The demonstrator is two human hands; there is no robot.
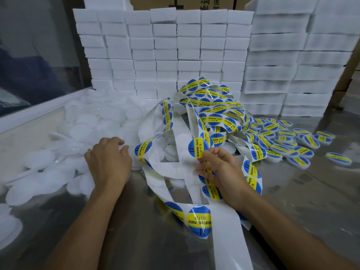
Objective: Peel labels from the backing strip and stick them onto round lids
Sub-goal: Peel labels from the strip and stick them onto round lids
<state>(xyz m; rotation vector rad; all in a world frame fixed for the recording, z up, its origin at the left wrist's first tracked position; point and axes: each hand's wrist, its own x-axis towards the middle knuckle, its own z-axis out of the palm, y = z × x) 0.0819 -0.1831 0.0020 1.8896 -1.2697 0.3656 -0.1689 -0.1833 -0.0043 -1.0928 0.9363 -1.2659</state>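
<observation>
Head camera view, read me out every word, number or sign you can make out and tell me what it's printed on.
"SOLDERING PASTE": yellow band of the round blue labels on the backing strip.
"II": blue part of the same labels.
Chinese characters on the yellow band: too small to read surely.
Large dark characters on the cardboard box: cut off, unreadable.

left hand [109, 158] palm-down on white lids [81, 121] | right hand [218, 168] pinching label [200, 148] on backing strip [171, 170] | labelled lids [288, 141] at right on tabletop [311, 191] | foam blocks [165, 51] behind

Stacked white foam blocks [165, 51] at the back, brown cardboard box [183, 2] behind them, shiny metal table [311, 191]
</observation>
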